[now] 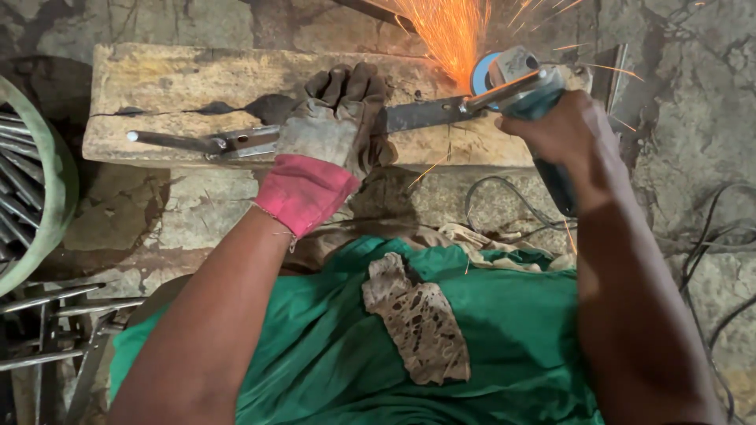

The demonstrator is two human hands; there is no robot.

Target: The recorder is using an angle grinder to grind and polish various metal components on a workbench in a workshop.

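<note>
My left hand [335, 118], in a worn grey glove with a red cuff, presses down on a long flat metal bar [417, 115] that lies across a wooden block [181, 79]. My right hand [563, 126], bare, grips a blue-green angle grinder [524, 83]. The grinder's disc [482, 72] touches the bar near its right end. Orange sparks [453, 31] fly up and away from that spot. The bar's left end [169, 142] narrows to a rod with a bracket.
A green-rimmed round container [47, 181] with metal rods stands at the left. More metal rods [55, 330] lie at the lower left. Black cables [504, 208] run over the rough stone floor at the right. Green cloth [354, 338] with a burnt patch covers my lap.
</note>
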